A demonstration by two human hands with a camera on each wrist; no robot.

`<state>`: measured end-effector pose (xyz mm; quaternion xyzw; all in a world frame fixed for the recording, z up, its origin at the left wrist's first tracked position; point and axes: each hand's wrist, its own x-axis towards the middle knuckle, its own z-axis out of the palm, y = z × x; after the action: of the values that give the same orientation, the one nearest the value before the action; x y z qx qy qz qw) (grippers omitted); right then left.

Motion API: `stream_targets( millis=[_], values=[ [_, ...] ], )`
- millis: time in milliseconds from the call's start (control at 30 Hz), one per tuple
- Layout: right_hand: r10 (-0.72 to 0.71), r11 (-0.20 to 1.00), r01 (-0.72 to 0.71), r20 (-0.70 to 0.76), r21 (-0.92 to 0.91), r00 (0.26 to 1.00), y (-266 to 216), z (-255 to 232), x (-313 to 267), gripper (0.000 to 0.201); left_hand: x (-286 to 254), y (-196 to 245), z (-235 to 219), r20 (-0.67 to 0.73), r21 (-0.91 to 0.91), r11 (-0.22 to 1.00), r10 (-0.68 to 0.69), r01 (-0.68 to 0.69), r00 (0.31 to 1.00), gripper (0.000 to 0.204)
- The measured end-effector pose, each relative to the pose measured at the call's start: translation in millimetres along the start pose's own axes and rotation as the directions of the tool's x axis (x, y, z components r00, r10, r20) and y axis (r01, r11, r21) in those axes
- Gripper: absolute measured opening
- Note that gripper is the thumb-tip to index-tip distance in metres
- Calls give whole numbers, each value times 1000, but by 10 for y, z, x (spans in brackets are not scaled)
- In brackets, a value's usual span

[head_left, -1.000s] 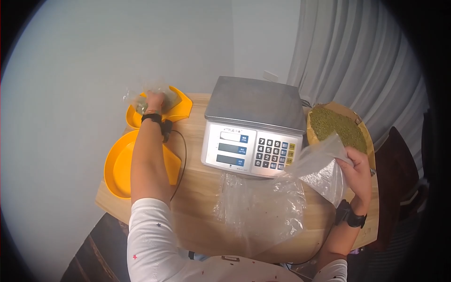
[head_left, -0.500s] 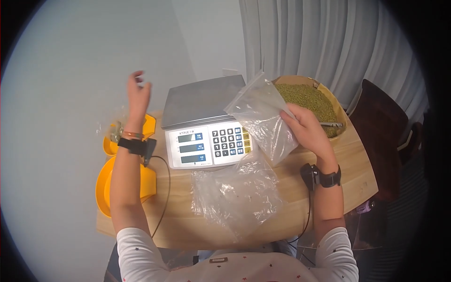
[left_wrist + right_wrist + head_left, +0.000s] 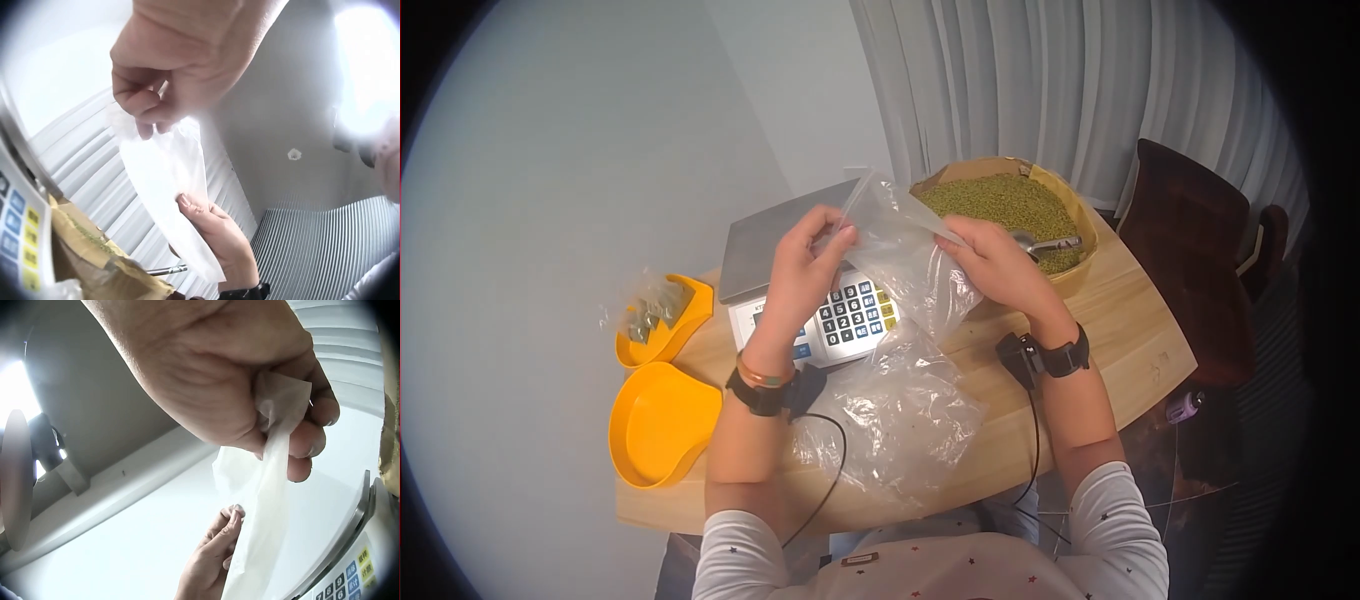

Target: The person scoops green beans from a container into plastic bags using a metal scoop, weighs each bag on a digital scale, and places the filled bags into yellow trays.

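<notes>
Both hands hold a clear zip plastic bag [image 3: 905, 235] up over the scale's front right part. My left hand [image 3: 802, 265] pinches the bag's left edge near its mouth; in the left wrist view its fingertips [image 3: 145, 130] bend onto the film. My right hand [image 3: 1000, 268] grips the opposite edge between thumb and fingers, with a corner of film [image 3: 290, 394] poking out between them in the right wrist view. The bag looks flat, with nothing inside. Below it, more clear plastic bags [image 3: 890, 425] lie in a crumpled pile on the wooden table [image 3: 1090, 400].
The digital scale [image 3: 750, 250] stands behind the hands. At back right, a paper-lined box [image 3: 1090, 225] holds small green grains [image 3: 1000, 205] and a metal scoop [image 3: 1055, 243]. Two yellow scoop-shaped trays [image 3: 665, 430] sit at left, the farther holding filled bags [image 3: 655, 305]. A chair [image 3: 1185, 250] stands right.
My left hand has come away from the far yellow tray, over to the bag's left edge. The right hand has lifted the bag from the pile and moved left. The head view has swung right.
</notes>
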<state>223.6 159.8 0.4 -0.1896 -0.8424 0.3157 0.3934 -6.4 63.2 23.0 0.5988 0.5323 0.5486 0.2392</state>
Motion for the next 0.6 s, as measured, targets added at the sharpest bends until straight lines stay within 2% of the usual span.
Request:
stream_targets(
  millis=[33,67,167,200,233,300,333,367,400,500,567,600],
  values=[
    [11,1000,-12,10,24,1000,-11,-18,-7,22,-19,-12,12,13,-77,997,18,-17,1000,13],
    [14,1000,-14,2,22,1000,-15,-42,-13,22,-41,-38,22,21,-77,997,21,-19,1000,13],
    [24,999,-22,65,-25,998,-10,-134,-26,26,-121,-102,50,-72,-84,990,108,-113,992,11],
    [67,988,-52,99,-144,993,7,-183,-42,27,-148,-106,39,-64,-86,990,109,-114,992,11],
    [114,962,-78,128,-262,985,18,-234,-58,28,-170,-105,13,-130,0,990,142,-143,981,11],
    [154,949,-120,95,-291,984,38,-349,-96,27,-199,-118,-29,-268,134,976,204,-173,942,12],
    [188,936,-158,68,-315,980,34,-394,-116,27,-194,-128,-59,-264,129,977,201,-172,943,12],
    [178,932,-163,16,-323,984,-12,-412,-131,22,-202,-137,-95,-281,197,964,227,-175,932,14],
    [189,930,-172,23,-324,982,-80,-436,-140,22,-219,-134,-118,-298,264,950,247,-170,922,15],
    [188,941,-132,156,-312,970,-251,-341,-158,22,-230,-87,-142,-311,292,950,204,-111,928,16],
    [48,983,36,441,-178,896,-310,-134,-204,22,-242,-73,-155,-320,297,949,200,-103,926,16],
    [51,985,31,453,-170,890,-287,-8,-246,22,-249,-60,-160,-325,297,951,186,-87,927,16]
  ],
)
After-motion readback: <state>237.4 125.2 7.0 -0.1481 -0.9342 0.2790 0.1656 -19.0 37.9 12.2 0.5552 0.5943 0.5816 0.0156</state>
